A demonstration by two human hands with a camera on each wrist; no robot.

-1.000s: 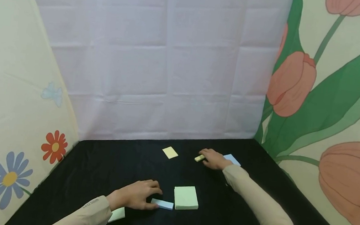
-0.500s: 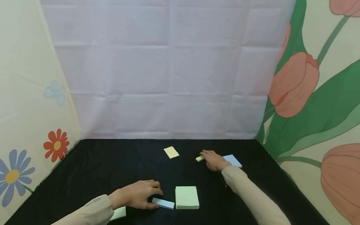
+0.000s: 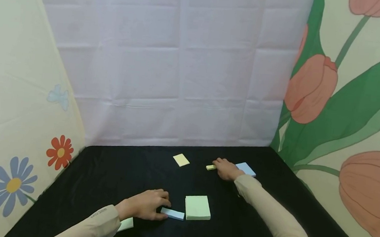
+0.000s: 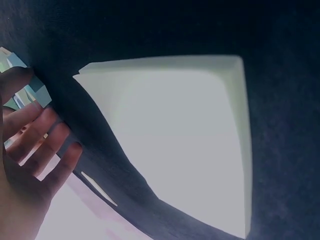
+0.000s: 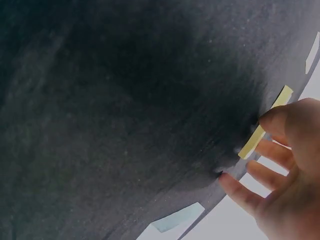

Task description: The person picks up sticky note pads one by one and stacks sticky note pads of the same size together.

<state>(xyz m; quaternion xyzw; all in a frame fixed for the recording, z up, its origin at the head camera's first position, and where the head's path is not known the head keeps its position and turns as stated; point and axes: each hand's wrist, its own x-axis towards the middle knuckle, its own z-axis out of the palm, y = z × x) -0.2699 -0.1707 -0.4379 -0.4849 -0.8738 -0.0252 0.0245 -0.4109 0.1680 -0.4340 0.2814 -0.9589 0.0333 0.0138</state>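
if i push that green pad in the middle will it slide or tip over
The green pad lies flat and low on the dark cloth, so it probably won't tip or roll. The cloth looks soft, so the pad may drag rather than glide. It shows some thickness at its edge, a stack of sheets, so it is likely fairly stiff and light, though the top sheets might curl.

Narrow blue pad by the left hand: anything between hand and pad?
Nothing visible. The left hand already touches the narrow blue pad at its near end. The green pad lies beyond the pad's far end.
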